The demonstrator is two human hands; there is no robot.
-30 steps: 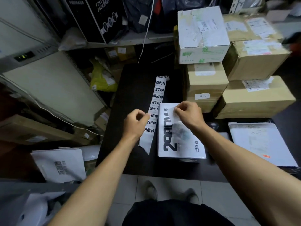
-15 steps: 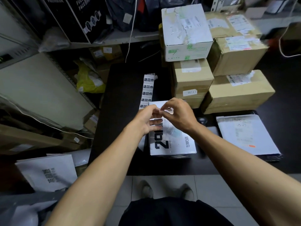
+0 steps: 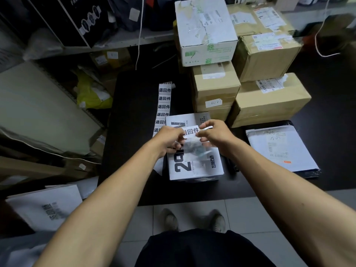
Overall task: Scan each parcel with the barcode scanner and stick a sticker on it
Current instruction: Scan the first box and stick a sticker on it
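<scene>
You are at the sticking step. Your left hand [image 3: 169,140] and right hand [image 3: 213,133] meet over the parcel [image 3: 194,151], and between them they hold one sticker [image 3: 190,131], printed side up. Left fingers pinch its left end; right thumb and fingers pinch its right end. Whether it already touches the parcel I cannot tell; it seems to hang just above the top face.

The parcel is the white box with heavy black print, lying flat on the black table [image 3: 134,116] straight ahead of you, near the table's front edge. The sticker sits over its 12 o'clock half, above a clear taped patch at the box's middle. The strip [image 3: 163,105] of remaining stickers runs away from your left hand toward 11 o'clock, lying on the table just beside the box.

At 1 o'clock from the parcel stands a stack of boxes [image 3: 215,87], white one on top. At 3 o'clock lies a flat white mailer [image 3: 279,149]. I cannot make out the scanner with any certainty, so I would not say whether this parcel has been scanned.

The next move, as I judge it: lower the sticker flat onto a bare part of the top face, keeping it taut, then press along it with straightened fingers. Keep clear of any barcode. The risk is a crease, or the sticker curling back on your fingers.
</scene>
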